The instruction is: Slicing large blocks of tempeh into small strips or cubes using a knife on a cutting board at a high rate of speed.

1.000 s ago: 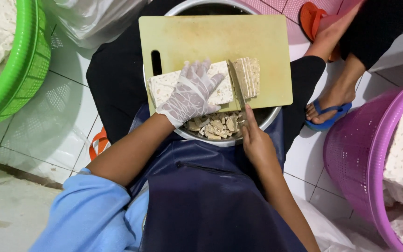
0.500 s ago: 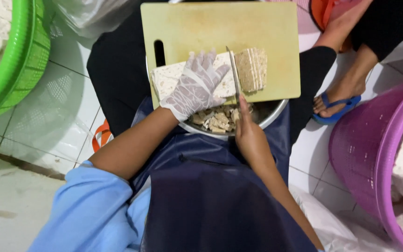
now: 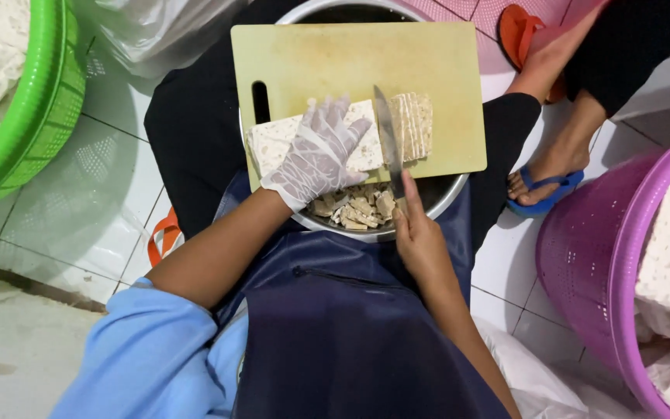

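One knife (image 3: 388, 136) gripped in the right hand (image 3: 420, 237); the gloved left hand (image 3: 318, 151) lies flat, fingers spread, on one tempeh block (image 3: 273, 143) on one cutting board (image 3: 350, 62).

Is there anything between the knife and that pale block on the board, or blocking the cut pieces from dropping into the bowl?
Nothing visible does. The knife in the right hand already rests on the pale block, beside the gloved left hand. The board's near edge opens straight over the metal bowl.
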